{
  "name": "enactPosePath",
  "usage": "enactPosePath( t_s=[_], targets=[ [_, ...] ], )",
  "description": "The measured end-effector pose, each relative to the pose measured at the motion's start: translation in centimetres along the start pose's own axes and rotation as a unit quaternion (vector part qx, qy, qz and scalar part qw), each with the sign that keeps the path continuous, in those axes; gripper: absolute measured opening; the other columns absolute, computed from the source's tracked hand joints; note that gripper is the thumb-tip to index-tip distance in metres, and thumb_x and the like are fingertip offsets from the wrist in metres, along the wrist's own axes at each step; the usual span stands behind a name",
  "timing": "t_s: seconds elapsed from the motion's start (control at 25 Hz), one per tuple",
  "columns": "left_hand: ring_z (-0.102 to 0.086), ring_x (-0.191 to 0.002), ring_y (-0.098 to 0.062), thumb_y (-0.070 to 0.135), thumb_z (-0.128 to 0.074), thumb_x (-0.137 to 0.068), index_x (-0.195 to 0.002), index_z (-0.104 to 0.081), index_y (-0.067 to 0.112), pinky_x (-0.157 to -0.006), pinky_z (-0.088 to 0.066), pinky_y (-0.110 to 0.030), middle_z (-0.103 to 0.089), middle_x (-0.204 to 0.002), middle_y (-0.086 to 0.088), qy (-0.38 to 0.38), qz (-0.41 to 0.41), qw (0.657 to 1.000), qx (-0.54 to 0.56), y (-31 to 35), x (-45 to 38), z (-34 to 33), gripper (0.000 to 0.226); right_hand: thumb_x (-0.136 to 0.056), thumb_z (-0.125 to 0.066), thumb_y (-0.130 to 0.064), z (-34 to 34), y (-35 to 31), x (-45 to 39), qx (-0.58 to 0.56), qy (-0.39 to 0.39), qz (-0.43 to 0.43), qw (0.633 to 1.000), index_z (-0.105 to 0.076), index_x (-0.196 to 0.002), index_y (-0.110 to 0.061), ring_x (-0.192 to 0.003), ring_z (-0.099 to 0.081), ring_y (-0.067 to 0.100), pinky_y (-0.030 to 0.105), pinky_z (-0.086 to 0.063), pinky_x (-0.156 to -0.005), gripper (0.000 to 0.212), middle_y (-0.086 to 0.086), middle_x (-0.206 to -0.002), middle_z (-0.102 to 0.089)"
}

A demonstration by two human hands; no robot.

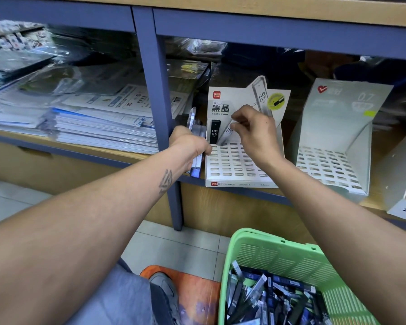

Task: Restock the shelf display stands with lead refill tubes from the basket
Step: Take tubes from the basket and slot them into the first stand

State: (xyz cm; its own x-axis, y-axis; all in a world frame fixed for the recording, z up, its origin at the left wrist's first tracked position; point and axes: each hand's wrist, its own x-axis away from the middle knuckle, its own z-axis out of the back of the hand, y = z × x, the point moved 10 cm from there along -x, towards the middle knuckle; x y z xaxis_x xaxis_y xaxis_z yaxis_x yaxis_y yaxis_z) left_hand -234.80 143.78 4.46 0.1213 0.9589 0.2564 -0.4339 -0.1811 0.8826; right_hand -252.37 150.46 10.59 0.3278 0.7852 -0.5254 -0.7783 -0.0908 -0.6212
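Right hand (253, 127) pinches a clear tube (227, 133), tilted so its foot finds a far-row slot of the white display stand (234, 165); left hand (192, 146) grips spare tubes (196, 146) close by as feed; green basket (263, 252) sits near, right, full.

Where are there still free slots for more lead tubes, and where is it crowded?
The white slotted stand with the black-lettered backboard is bare in front of the black tube and the clear tube that the right hand pinches. The grey slotted stand beside it holds nothing. It is crowded by the blue post, where the left hand grips spare tubes.
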Motion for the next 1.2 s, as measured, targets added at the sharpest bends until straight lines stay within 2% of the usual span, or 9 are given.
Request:
enactPosePath(
  t_s=[0.08, 0.52, 0.6, 0.72, 0.92, 1.0, 1.08, 1.12, 1.2],
  targets=[
    [-0.056, -0.095, -0.026, 0.003, -0.087, -0.069, -0.103, -0.049, 0.008, -0.073, -0.051, -0.033, -0.055, -0.099, -0.008, 0.001, -0.002, 1.000, -0.010, 0.0, 0.0, -0.1, 0.051, -0.094, -0.065, -0.009, -0.3, 0.1, -0.3, 0.010, -0.004, 0.014, 1.000, -0.067, -0.101, -0.012, -0.087, -0.067, 0.021, 0.044, -0.055, -0.080, 0.008, 0.002, -0.091, -0.071],
    [-0.053, -0.097, -0.026, 0.001, -0.085, -0.071, -0.110, -0.050, 0.008, -0.076, -0.051, -0.035, -0.053, -0.102, -0.009, 0.000, -0.002, 1.000, -0.003, -0.1, -0.7, -0.3, 0.052, -0.095, -0.062, -0.005, -1.4, 0.2, -1.5, 0.015, -0.031, 0.043, 0.998, -0.072, -0.101, -0.009, -0.091, -0.066, 0.018, 0.040, -0.055, -0.082, 0.013, 0.003, -0.093, -0.071],
    [-0.053, -0.096, -0.025, 0.001, -0.084, -0.071, -0.107, -0.049, 0.008, -0.077, -0.050, -0.034, -0.053, -0.101, -0.008, 0.002, -0.004, 1.000, -0.001, -0.1, -0.8, -0.3, 0.050, -0.095, -0.062, -0.008, -1.4, -0.8, -1.7, 0.077, -0.006, 0.094, 0.993, -0.075, -0.105, -0.006, -0.096, -0.065, 0.023, 0.038, -0.054, -0.080, 0.016, 0.008, -0.101, -0.069],
    [-0.054, -0.097, -0.025, 0.001, -0.084, -0.071, -0.101, -0.046, 0.009, -0.077, -0.050, -0.032, -0.053, -0.098, -0.007, 0.005, -0.005, 1.000, 0.006, -0.2, -0.9, -0.3, 0.049, -0.092, -0.064, -0.008, -2.0, -1.4, -1.4, 0.199, 0.005, 0.110, 0.974, -0.073, -0.110, -0.004, -0.103, -0.055, 0.029, 0.041, -0.050, -0.072, 0.021, 0.009, -0.106, -0.056],
    [-0.063, -0.099, -0.029, 0.000, -0.085, -0.066, -0.102, -0.054, 0.004, -0.079, -0.057, -0.037, -0.061, -0.100, -0.010, 0.009, 0.002, 1.000, 0.024, -0.1, -0.6, 0.2, 0.048, -0.082, -0.062, 0.005, -3.9, -0.9, 0.4, 0.267, -0.108, 0.090, 0.953, -0.055, -0.141, -0.010, -0.119, -0.054, 0.032, 0.044, -0.051, -0.089, 0.061, 0.009, -0.124, -0.060],
    [-0.064, -0.094, -0.030, 0.000, -0.084, -0.064, -0.094, -0.055, 0.003, -0.076, -0.058, -0.038, -0.062, -0.097, -0.012, 0.017, -0.005, 0.998, 0.062, 0.7, -0.2, 0.9, 0.042, -0.083, -0.061, 0.001, -3.1, -0.3, 0.8, 0.208, -0.096, 0.040, 0.973, -0.051, -0.142, -0.015, -0.115, -0.057, 0.028, 0.043, -0.052, -0.091, 0.062, 0.008, -0.123, -0.064],
    [-0.069, -0.087, -0.034, -0.004, -0.082, -0.056, -0.088, -0.053, 0.003, -0.074, -0.060, -0.047, -0.065, -0.094, -0.016, 0.000, -0.003, 0.992, 0.127, 1.5, 0.1, 1.1, 0.044, -0.089, -0.058, -0.004, -1.9, 0.5, 1.3, 0.015, -0.062, -0.061, 0.996, -0.063, -0.120, -0.017, -0.097, -0.067, 0.026, 0.044, -0.057, -0.086, 0.034, 0.008, -0.104, -0.071],
    [-0.071, -0.080, -0.037, -0.008, -0.079, -0.054, -0.088, -0.055, 0.001, -0.070, -0.060, -0.053, -0.067, -0.090, -0.020, -0.010, 0.001, 0.987, 0.163, 1.6, 0.2, 1.0, 0.043, -0.090, -0.059, -0.003, -2.2, 1.0, 1.9, -0.123, -0.087, -0.133, 0.980, -0.065, -0.106, -0.014, -0.086, -0.070, 0.027, 0.044, -0.059, -0.081, 0.020, 0.012, -0.094, -0.074],
    [-0.069, -0.059, -0.032, -0.017, -0.070, -0.058, -0.081, -0.058, -0.004, -0.062, -0.060, -0.052, -0.064, -0.067, -0.020, -0.021, -0.004, 0.976, 0.215, 2.1, 0.9, 0.7, 0.029, -0.091, -0.063, 0.001, -4.8, 0.0, 4.5, -0.323, -0.232, -0.251, 0.882, -0.061, -0.097, -0.007, -0.077, -0.074, 0.034, 0.040, -0.062, -0.073, 0.010, 0.023, -0.087, -0.074]
  ],
)
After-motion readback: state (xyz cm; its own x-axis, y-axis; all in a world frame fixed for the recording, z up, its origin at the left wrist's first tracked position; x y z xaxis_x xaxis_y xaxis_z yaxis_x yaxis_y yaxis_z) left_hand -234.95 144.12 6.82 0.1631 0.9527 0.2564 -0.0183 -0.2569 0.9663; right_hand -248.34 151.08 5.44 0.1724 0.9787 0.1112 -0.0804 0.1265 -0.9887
